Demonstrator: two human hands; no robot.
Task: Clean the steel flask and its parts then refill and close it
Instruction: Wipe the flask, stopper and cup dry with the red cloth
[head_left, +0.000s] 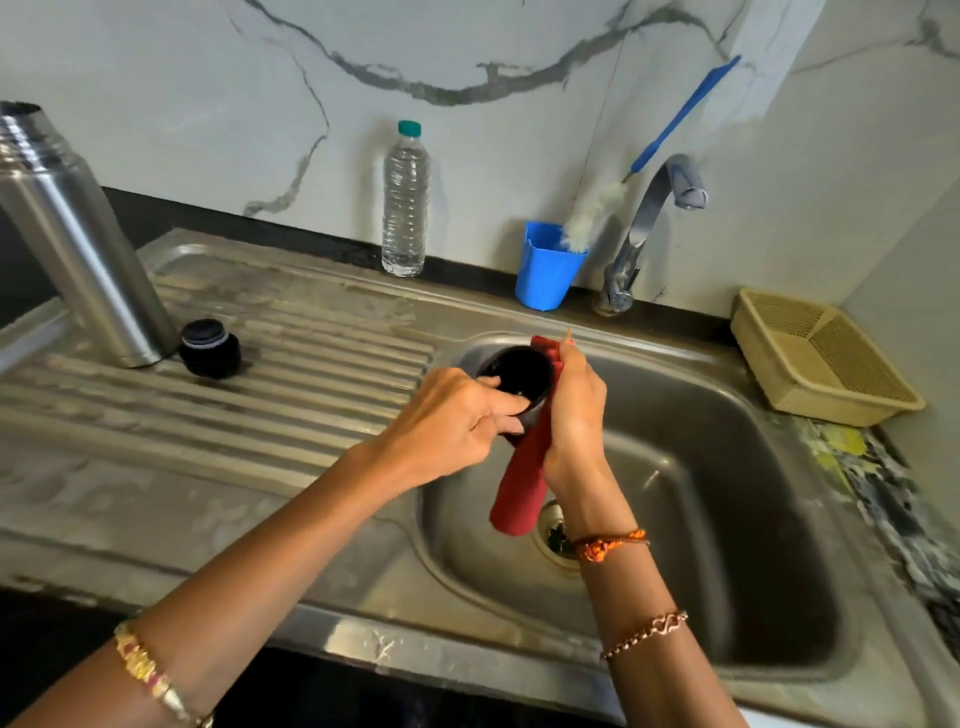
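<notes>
Over the sink basin (727, 467), left hand (447, 421) pinches the black cup-lid (519, 376) by its rim; right hand (574, 410) clamps a soft red cloth (522, 478) against it. Light, rigid, probably slippery when wet; the rim grips best.

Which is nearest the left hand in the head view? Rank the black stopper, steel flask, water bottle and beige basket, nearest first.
From the left hand, over the sink's left edge:
1. Black stopper, left on the drainboard.
2. Water bottle, behind, by the wall.
3. Steel flask, far left, standing open beside the stopper.
4. Beige basket, far right on the counter.
</notes>
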